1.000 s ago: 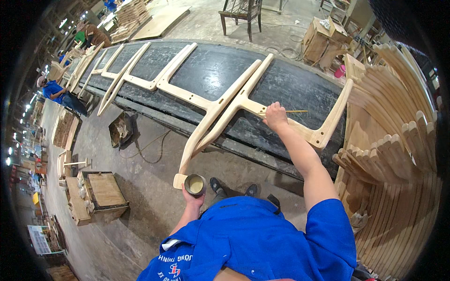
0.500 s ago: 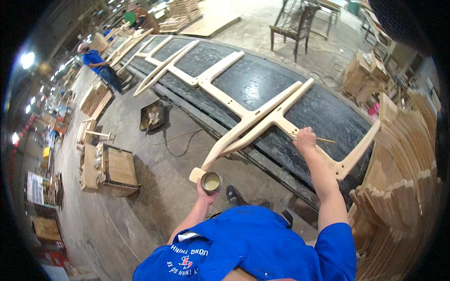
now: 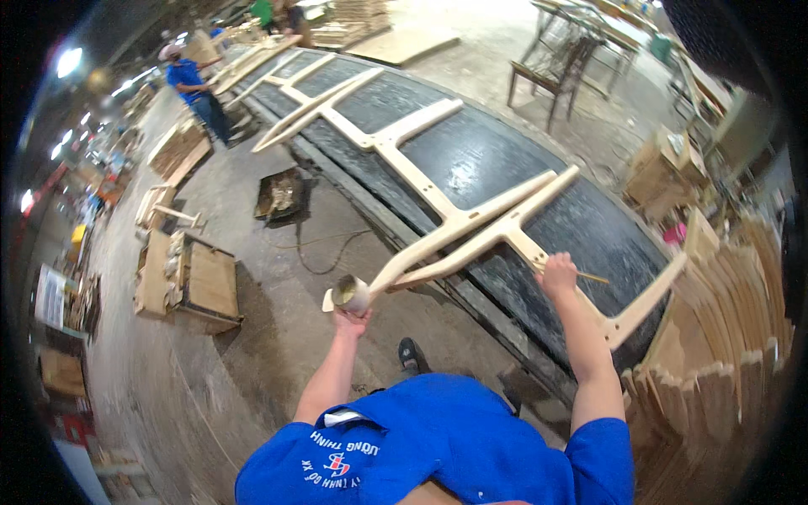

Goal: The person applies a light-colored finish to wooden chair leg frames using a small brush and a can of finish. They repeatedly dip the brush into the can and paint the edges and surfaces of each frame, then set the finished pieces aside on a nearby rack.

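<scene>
A worker in a blue shirt [image 3: 454, 429] leans over a pale wooden chair frame [image 3: 509, 227] on a long black workbench [image 3: 593, 240], a grey cup [image 3: 361, 299] in the left hand [image 3: 352, 321]. In the last half-second the cup has tipped and swung to the left, its mouth no longer facing straight up; the right hand [image 3: 558, 276] has stayed at the frame's cross rail, so the work appears to remain on that one spot.

The left fingers curl around the cup's lower part, close to the frame's near end. The right fingers pinch a slender wooden stick [image 3: 596, 279], which juts out to the right over the bench. The rail lies just beneath and to the left of those fingers; whether they touch it, I cannot tell from here. Curved wooden parts [image 3: 745, 295] stand stacked at right; a co-worker [image 3: 187, 80] stands far left.
</scene>
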Motion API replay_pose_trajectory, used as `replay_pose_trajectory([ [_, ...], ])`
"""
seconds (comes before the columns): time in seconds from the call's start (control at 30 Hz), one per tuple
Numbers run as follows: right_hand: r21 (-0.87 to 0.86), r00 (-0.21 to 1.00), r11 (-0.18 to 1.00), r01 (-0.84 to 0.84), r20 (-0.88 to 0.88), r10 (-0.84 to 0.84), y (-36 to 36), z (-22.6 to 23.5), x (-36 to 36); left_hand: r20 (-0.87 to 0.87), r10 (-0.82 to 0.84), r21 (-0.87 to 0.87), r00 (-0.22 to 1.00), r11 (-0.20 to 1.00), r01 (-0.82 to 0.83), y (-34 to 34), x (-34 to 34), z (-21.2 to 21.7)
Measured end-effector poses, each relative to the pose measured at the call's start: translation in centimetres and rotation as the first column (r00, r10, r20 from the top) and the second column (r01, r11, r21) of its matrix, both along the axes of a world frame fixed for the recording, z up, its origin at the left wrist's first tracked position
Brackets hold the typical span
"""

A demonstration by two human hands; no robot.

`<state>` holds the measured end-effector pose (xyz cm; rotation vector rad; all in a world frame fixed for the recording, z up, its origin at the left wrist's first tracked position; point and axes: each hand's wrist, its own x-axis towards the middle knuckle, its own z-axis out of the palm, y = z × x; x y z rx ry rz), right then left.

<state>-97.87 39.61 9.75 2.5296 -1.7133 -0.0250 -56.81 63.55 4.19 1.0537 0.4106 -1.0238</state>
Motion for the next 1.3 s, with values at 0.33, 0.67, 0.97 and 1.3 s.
replay_pose_trajectory([
  [0.33,0.014,0.995,1.0,0.016,-0.102,-0.014,0.1,-0.8,-1.6,0.11,-0.435,0.066,0.894,0.9,0.43,2.2,2.0,0.3],
  [0.67,-0.348,0.804,0.906,-0.241,0.452,0.388,1.1,7.4,0.5,0.21,-0.274,-0.062,0.938,0.954,0.292,5.5,-2.0,2.8],
  [0.97,0.354,-0.019,0.897,-0.265,0.928,-0.372,5.6,10.2,-4.4,0.281,-0.584,-0.094,0.762,0.773,0.627,-5.8,-13.0,6.4],
  [1.3,0.157,0.096,0.924,-0.348,0.987,-0.132,7.0,10.5,3.1,0.623,-0.603,0.035,0.498,0.658,0.752,-12.4,-15.1,9.0],
])
